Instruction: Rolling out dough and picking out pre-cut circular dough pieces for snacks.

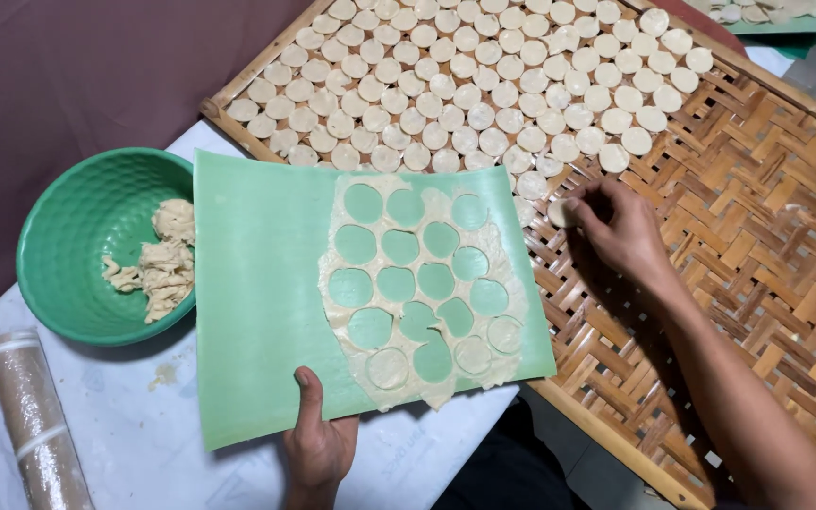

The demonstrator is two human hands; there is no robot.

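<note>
Woven bamboo tray [757, 236] carries rows of dough discs, where the right hand [620, 231] pinches one disc [560, 212] in its grip, while the left hand [318, 444] clamps the green sheet [257, 312] near its edge.

Even, soft daylight throughout; faint shadows beneath the right forearm [710, 378] and green bowl [96, 246]; focus sharp, no glare, slight edge distortion.
</note>
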